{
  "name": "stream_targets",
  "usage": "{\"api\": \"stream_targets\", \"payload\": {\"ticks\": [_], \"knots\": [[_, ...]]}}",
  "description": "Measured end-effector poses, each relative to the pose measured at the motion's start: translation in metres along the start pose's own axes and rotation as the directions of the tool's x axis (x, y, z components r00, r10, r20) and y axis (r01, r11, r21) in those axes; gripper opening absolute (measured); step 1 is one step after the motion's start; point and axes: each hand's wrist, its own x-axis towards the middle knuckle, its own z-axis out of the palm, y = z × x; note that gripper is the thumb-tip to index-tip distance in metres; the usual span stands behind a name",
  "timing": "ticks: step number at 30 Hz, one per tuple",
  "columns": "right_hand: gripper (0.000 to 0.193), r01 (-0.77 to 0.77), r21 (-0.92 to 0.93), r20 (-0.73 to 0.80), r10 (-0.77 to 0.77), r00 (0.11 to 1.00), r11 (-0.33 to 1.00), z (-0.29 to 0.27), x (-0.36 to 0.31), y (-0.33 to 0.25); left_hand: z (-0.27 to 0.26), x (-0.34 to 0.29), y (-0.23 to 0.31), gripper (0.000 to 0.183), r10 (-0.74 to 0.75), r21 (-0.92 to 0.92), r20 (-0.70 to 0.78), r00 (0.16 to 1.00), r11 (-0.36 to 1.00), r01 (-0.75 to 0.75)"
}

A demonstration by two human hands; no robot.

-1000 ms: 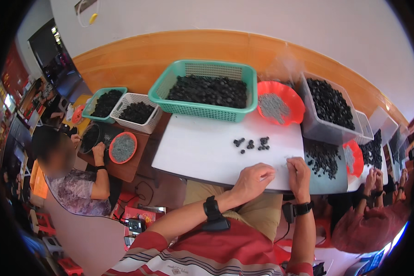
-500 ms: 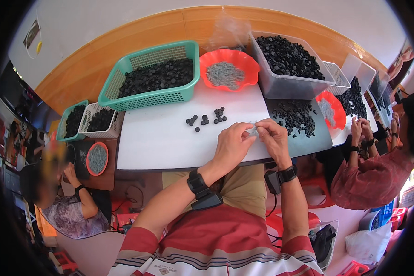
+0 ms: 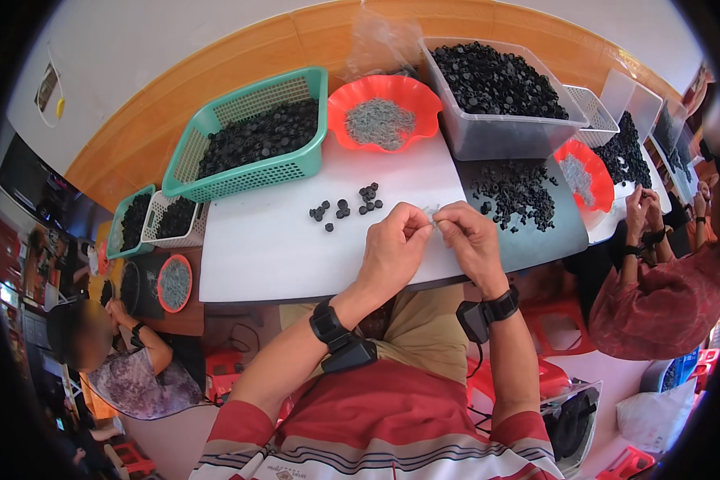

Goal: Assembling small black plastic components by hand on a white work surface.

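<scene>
My left hand [image 3: 394,245] and my right hand [image 3: 474,242] meet above the front of the white work surface [image 3: 256,248]. Both are closed, fingertips pinching thin grey pieces [image 3: 433,211] between them; the pieces are too small to make out fully. Just beyond my left hand lie several small round black knob-like parts [image 3: 342,210] in loose clusters. To the right of my right hand, many small black parts [image 3: 520,196] are scattered over a dark mat [image 3: 496,250]. A red scalloped bowl [image 3: 434,122] at the back holds a heap of similar thin grey pieces [image 3: 378,124].
A green basket [image 3: 252,182] of black parts stands at the back left, a clear plastic bin [image 3: 508,138] of them at the back right. Co-workers sit on the left [image 3: 140,372] and right [image 3: 656,312], with their own bowls and parts. Red stools [image 3: 560,324] stand below the table.
The whole view has shifted slightly, so the table and containers sit a little differently in it. My hands have come closer together, still pinching the grey pieces.
</scene>
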Motion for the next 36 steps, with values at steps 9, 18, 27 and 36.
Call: {"api": "stream_targets", "payload": {"ticks": [9,18,27,36], "knots": [[0.011,0.033,0.018,-0.039,-0.032,0.999,0.999,0.002,-0.002,0.004,-0.002,0.002,-0.002,0.008,0.234,0.428,0.014,0.972,0.877,-0.218],[0.009,0.028,-0.018,-0.09,-0.029,0.995,0.999,0.0,-0.006,0.001,-0.008,0.003,-0.011,0.01,0.363,0.624,0.041,0.931,0.719,-0.308],[0.009,0.092,-0.02,-0.087,-0.093,0.992,0.996,-0.001,-0.006,0.004,-0.06,0.017,-0.025,0.016,0.41,0.771,-0.029,0.912,0.59,-0.24],[0.009,0.085,-0.022,-0.072,-0.086,0.994,0.996,0.0,-0.007,-0.002,-0.068,0.017,-0.026,0.015,0.287,0.842,0.025,0.958,0.51,-0.175]]}}
